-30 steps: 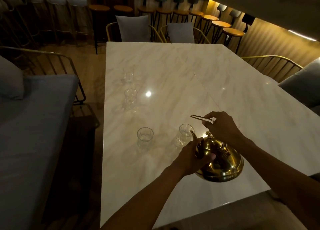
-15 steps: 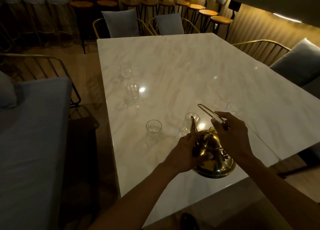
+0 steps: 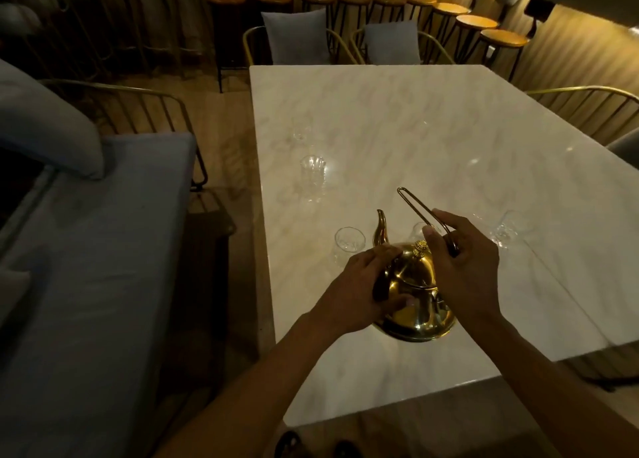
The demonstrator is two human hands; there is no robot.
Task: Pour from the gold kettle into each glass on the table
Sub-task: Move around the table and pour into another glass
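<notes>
The gold kettle (image 3: pixel 416 302) stands near the front of the white marble table (image 3: pixel 415 119), spout pointing away from me. My left hand (image 3: pixel 359 288) grips its left side. My right hand (image 3: pixel 463 264) holds the thin wire handle (image 3: pixel 415 202), which tilts up and back. A clear glass (image 3: pixel 349 245) stands just left of the spout. Another glass (image 3: pixel 420 231) is mostly hidden behind the kettle and my right hand. Further back on the left are a taller glass (image 3: pixel 313 177) and a faint one (image 3: pixel 301 134). One more glass (image 3: pixel 506 229) stands to the right.
A blue-grey cushioned bench (image 3: pixel 90 250) with a pillow runs along the left of the table. Gold-framed chairs with grey cushions (image 3: pixel 294 37) stand at the far end and on the right. Bar stools (image 3: pixel 477 25) line the back wall.
The kettle has turned so its spout now points away past the glass behind it, toward the nearest left glass. Both hands stay on it. My view shifted left, showing a glass on the right.
</notes>
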